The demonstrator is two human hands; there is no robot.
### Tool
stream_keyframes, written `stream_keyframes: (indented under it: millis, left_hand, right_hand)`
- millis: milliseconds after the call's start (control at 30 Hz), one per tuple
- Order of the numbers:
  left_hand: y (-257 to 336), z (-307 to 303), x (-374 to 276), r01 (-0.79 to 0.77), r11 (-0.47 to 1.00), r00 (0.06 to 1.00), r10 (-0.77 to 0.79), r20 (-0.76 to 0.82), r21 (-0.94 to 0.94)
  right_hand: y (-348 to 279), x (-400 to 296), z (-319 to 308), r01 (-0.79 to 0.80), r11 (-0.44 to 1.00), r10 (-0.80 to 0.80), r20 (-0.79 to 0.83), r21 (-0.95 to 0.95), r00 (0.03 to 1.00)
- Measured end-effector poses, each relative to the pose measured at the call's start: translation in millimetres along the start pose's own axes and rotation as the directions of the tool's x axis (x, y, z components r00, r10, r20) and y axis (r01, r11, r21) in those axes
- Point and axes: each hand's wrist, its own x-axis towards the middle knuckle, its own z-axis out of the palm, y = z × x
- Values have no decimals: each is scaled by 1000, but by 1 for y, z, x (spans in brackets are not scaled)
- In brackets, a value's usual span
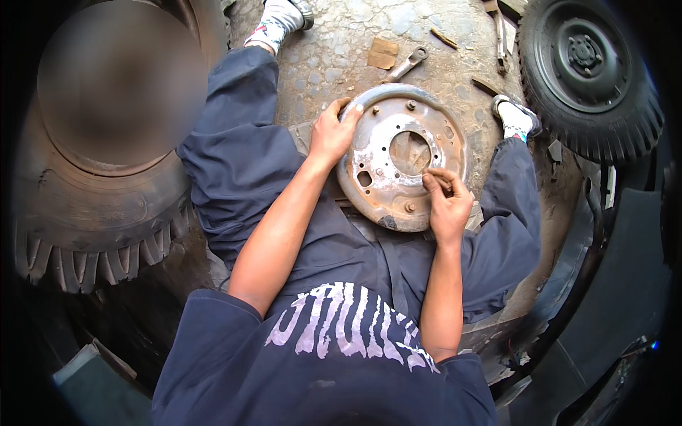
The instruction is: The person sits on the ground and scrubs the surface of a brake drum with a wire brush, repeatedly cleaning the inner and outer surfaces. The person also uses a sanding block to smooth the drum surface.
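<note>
A round metal brake backing plate (394, 183), rusty with worn pale patches, stands tilted between my legs. It has a large centre hole, smaller bolt holes around it and a few studs. My left hand (333, 132) grips the rim at the upper left, thumb on the face. Over the lower right edge of the centre hole is my right hand (447, 199), thumb and fingers pinched together. Whether something small sits between those fingertips, I cannot tell.
A grey metal arm with an eye end (409, 63) lies beyond the plate, beside a brown square of paper or card (382, 53). Thin strips (444, 39) lie on the stained floor. A wheel with tyre (586, 58) is at the right, a large treaded tyre (101, 213) at the left.
</note>
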Motion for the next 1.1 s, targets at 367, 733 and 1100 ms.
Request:
stream_keyframes:
  millis: [367, 733, 1100]
  left_hand:
    - [12, 3, -13, -381, 885, 897, 425, -125, 268]
    - [136, -36, -124, -680, 711, 640, 458, 617, 178]
    - [40, 95, -141, -737, 563, 672, 544, 503, 375]
  right_hand:
    - [-8, 14, -44, -53, 739, 154, -92, 671, 984]
    - [-84, -37, -79, 191, 594, 31, -259, 781, 965]
    - [-23, -25, -58, 48, 729, 202, -282, 683, 938]
